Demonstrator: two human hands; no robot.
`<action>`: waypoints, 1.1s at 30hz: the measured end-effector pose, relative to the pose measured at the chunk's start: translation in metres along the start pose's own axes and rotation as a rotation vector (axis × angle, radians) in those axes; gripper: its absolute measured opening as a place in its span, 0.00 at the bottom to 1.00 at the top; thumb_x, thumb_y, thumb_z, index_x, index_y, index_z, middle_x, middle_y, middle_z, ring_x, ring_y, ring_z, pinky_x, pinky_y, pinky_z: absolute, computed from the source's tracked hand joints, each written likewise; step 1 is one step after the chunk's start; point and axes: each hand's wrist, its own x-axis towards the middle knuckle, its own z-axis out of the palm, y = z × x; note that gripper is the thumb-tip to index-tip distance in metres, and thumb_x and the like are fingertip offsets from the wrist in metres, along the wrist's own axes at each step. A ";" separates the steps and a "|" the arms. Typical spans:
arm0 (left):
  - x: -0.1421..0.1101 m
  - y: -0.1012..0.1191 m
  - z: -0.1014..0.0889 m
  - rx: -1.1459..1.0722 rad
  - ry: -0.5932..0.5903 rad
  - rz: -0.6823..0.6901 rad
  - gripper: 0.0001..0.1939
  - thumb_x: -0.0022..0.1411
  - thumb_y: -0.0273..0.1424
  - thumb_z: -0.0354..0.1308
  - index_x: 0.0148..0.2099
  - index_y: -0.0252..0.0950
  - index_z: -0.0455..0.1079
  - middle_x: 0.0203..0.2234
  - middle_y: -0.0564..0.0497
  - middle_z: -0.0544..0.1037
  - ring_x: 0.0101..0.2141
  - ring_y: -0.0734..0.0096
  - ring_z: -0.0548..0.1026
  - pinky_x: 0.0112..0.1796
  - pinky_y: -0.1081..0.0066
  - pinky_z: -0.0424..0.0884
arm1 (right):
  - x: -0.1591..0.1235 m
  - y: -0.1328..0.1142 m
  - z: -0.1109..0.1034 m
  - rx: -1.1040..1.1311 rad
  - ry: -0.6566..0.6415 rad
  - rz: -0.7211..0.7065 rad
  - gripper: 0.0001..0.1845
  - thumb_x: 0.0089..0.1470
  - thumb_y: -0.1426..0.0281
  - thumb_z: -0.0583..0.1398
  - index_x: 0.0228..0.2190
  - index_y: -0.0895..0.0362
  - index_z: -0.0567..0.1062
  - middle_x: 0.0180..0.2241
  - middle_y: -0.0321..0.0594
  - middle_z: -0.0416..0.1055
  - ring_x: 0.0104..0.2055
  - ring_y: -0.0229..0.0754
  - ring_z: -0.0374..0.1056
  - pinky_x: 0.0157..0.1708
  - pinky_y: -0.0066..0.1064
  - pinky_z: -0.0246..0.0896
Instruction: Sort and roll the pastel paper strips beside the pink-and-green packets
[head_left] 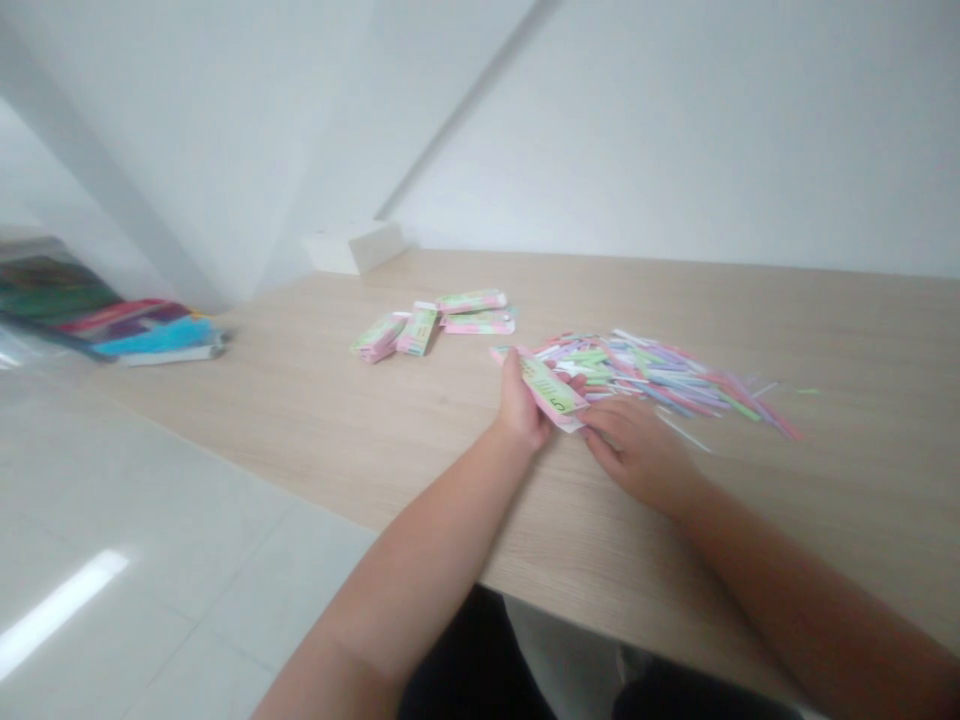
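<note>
My left hand (523, 405) is closed around a small flat packet (551, 390), pink and green with a printed 5 near its lower end. The thumb lies along its left edge and the fingers come round from below. At the packet's near right end, the fingertips of my right hand (637, 447) pinch its edge. Just beyond both hands lies a loose heap of thin pastel sticks or straws (652, 370), in white, pink, purple and green. Blur hides whether anything is inside the packet.
Several similar packets (418, 328) lie in a group on the wooden table (300, 400), left of the heap. A white box (356, 248) stands by the wall at the back. Colourful bags or packages (161, 335) lie at the table's far left.
</note>
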 end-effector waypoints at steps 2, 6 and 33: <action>0.000 0.001 0.000 -0.004 0.004 0.003 0.33 0.67 0.60 0.47 0.43 0.33 0.70 0.28 0.44 0.73 0.37 0.49 0.80 0.42 0.53 0.77 | 0.000 0.001 -0.001 0.000 -0.006 -0.048 0.19 0.63 0.75 0.59 0.54 0.53 0.74 0.47 0.47 0.77 0.52 0.54 0.72 0.54 0.50 0.68; 0.001 0.002 0.001 -0.002 0.012 0.005 0.33 0.67 0.60 0.44 0.42 0.33 0.69 0.28 0.44 0.73 0.36 0.50 0.80 0.42 0.52 0.78 | -0.001 0.005 -0.005 -0.044 -0.044 -0.153 0.23 0.63 0.77 0.58 0.58 0.52 0.72 0.48 0.49 0.76 0.54 0.54 0.71 0.54 0.51 0.69; 0.005 0.005 -0.001 -0.031 0.088 0.014 0.31 0.67 0.60 0.47 0.39 0.35 0.68 0.29 0.46 0.71 0.36 0.54 0.79 0.39 0.58 0.79 | 0.002 -0.011 0.002 -0.065 -0.030 0.055 0.18 0.66 0.70 0.57 0.56 0.52 0.71 0.54 0.48 0.77 0.57 0.54 0.73 0.57 0.50 0.70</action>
